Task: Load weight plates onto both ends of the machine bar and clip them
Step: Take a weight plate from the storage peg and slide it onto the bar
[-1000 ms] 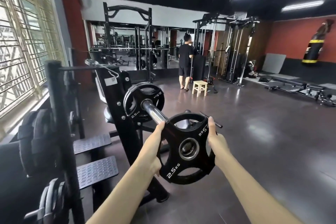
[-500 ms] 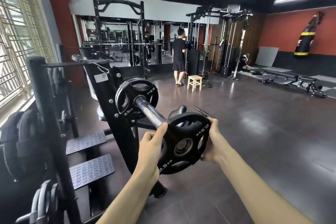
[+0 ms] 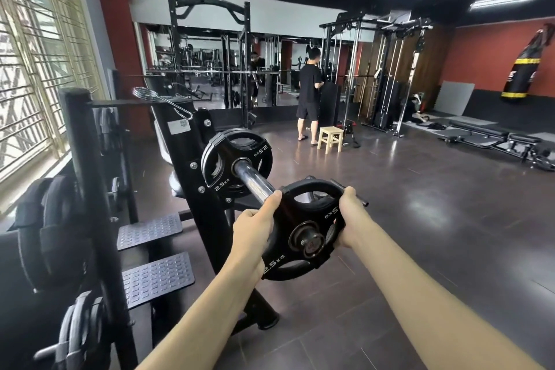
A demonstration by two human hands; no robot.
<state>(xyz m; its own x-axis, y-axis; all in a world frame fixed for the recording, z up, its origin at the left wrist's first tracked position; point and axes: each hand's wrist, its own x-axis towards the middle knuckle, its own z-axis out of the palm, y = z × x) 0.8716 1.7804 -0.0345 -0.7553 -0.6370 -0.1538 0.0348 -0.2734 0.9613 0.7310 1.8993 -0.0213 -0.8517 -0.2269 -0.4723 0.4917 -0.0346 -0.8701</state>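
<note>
A black 2.5 kg weight plate (image 3: 303, 228) is threaded on the near tip of the chrome machine bar (image 3: 253, 182); the bar's end shows through its centre hole. My left hand (image 3: 256, 224) grips the plate's left rim and my right hand (image 3: 350, 219) grips its right rim. Farther along the bar, another black 2.5 kg plate (image 3: 237, 164) sits against the black machine frame (image 3: 192, 165). A metal spring clip (image 3: 162, 99) lies on top of the frame.
A plate storage rack (image 3: 81, 189) with several black plates stands at the left, by two tread steps (image 3: 156, 276). A person (image 3: 309, 99) stands by a wooden stool (image 3: 330, 138) and cable machine. A bench (image 3: 498, 141) lies at the right on the dark floor.
The plate went from held in front of the bar's tip to slid onto it, tilting slightly. Both hands moved with it toward the machine.
</note>
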